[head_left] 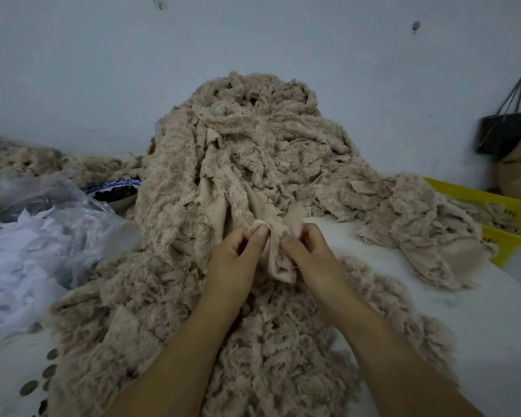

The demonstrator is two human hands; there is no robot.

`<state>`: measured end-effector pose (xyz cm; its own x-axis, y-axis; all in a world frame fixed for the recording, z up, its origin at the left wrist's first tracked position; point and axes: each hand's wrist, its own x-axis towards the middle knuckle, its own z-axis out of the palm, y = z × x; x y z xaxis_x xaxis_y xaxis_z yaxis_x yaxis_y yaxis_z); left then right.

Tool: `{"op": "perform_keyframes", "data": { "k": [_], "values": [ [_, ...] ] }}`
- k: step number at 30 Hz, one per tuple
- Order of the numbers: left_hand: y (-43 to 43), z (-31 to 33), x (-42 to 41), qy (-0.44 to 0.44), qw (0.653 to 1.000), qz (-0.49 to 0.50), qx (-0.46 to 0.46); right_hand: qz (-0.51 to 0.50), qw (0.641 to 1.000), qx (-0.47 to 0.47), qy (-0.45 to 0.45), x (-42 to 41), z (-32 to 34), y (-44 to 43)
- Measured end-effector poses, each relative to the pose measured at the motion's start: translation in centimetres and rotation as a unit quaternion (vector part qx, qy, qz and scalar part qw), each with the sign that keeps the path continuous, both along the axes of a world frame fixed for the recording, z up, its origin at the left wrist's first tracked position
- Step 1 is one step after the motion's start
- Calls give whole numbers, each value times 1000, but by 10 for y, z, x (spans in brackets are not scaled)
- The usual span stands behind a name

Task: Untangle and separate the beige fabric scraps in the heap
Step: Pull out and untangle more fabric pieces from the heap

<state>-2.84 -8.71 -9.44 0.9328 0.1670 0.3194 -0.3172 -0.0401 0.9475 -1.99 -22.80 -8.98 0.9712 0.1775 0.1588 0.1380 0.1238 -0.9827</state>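
Note:
A tall heap of beige fluffy fabric scraps (247, 139) rises in the middle of the white table (478, 326) and spills toward me. At its foot, my left hand (238, 257) and my right hand (310, 251) both pinch one smooth-backed beige scrap (275, 254), thumbs on top, close together. The scrap is bunched between the hands and its upper end runs into the heap. More loose scraps (283, 356) lie under my forearms.
Crumpled clear and white plastic bags (36, 236) lie at the left, with a blue-rimmed bowl (115, 191) of dark pieces behind them. A yellow crate (500, 218) holding scraps stands at the right edge. A dark bag (506, 130) hangs on the wall.

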Motion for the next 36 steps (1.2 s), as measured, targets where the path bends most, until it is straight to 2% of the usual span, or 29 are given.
{"op": "perform_keyframes", "data": {
  "k": [3, 5, 7, 8, 9, 10, 11, 12, 13, 14, 16, 17, 19, 22, 25, 28, 31, 36],
  "values": [
    [0, 0, 0, 0, 1000, 20, 2, 44, 992, -87, -73, -5, 0, 1],
    [0, -1, 3, -4, 999, 29, -12, 10, 977, -183, -107, 0, -10, -2],
    [3, -4, 6, -5, 999, 44, -18, -16, 971, -222, -89, 8, -15, -5],
    [4, -7, 8, -2, 999, 50, -2, -25, 982, -178, -51, 11, -13, -8],
    [5, -9, 11, 4, 997, 62, 37, -42, 996, -76, -10, 13, -7, -12],
    [7, -12, 14, 15, 992, 82, 90, -49, 995, 82, 24, 15, 1, -19],
    [8, -14, 16, 33, 986, 102, 130, -44, 964, 259, 32, 17, 8, -29],
    [9, -16, 16, 48, 980, 117, 151, -49, 920, 387, 31, 20, 11, -39],
    [9, -17, 17, 63, 977, 129, 157, -65, 895, 438, 45, 21, 10, -45],
    [9, -17, 18, 79, 973, 140, 164, -87, 905, 410, 69, 21, 7, -47],
    [8, -14, 18, 120, 959, 151, 207, -140, 958, 225, 113, 24, -7, -36],
    [7, -14, 18, 141, 949, 150, 237, -149, 972, 137, 119, 25, -13, -29],
    [8, -14, 20, 152, 940, 145, 268, -137, 987, 3, 89, 25, -20, -16],
    [12, -15, 19, 106, 961, 132, 217, -105, 981, -162, 3, 25, -29, -8],
    [7, -9, 10, -12, 968, 63, 242, -56, 989, -134, -32, 17, -25, -4],
    [-4, -7, 1, -102, 936, -80, 326, -38, 993, -108, -17, 14, -19, -2],
    [-7, -5, -2, -110, 906, -167, 373, -58, 994, -92, 10, 15, -17, -7],
    [-9, 1, -6, -83, 904, -201, 367, -88, 991, -97, 27, 16, -15, -4]
  ]
}}
